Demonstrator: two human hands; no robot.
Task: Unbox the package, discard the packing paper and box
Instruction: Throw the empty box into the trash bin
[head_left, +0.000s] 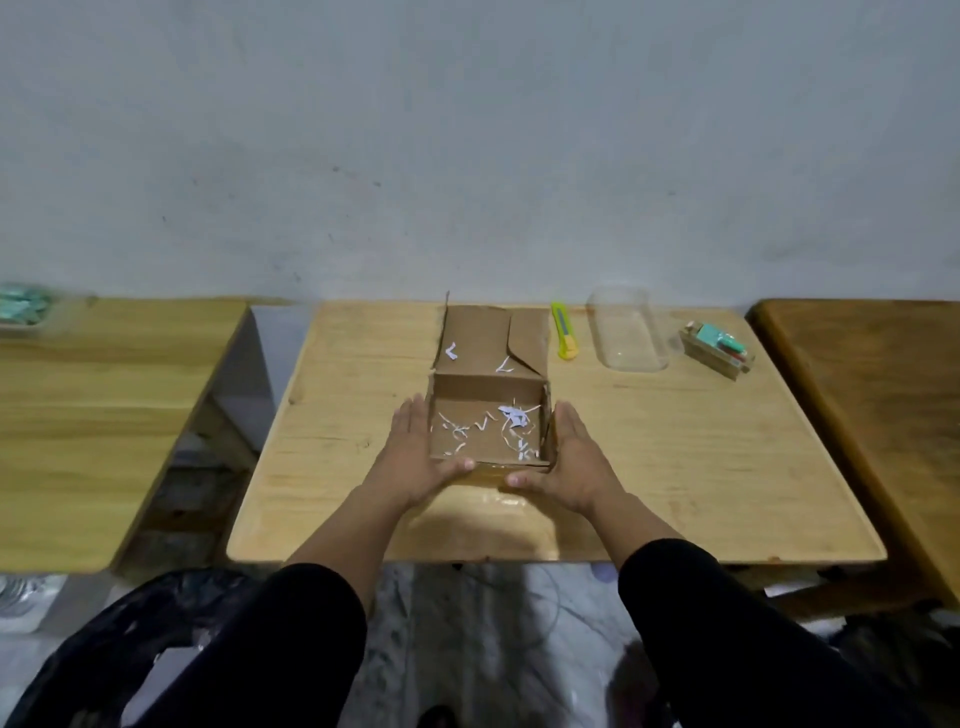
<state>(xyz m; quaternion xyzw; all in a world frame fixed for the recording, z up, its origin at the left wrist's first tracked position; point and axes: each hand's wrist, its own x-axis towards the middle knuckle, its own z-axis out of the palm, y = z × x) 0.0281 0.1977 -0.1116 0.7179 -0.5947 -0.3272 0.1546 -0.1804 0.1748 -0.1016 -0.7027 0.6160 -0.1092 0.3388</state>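
An open brown cardboard box (485, 387) sits mid-table with its lid flap (480, 335) folded back toward the wall. Several white shreds of packing paper (511, 418) lie scattered on its floor and a couple on the flap. My left hand (423, 457) presses flat against the box's left side, thumb on the near wall. My right hand (563, 460) presses the right side the same way. Both hands clasp the box between them. The near flap with shiny tape (493, 501) lies flat toward me.
On the light wooden table (675, 467), behind the box to the right, lie a yellow-green utility knife (564, 332), a clear plastic lid (626, 330) and a small clear case with a teal item (716, 348). A black trash bag (135, 644) stands at the lower left. Other tables flank both sides.
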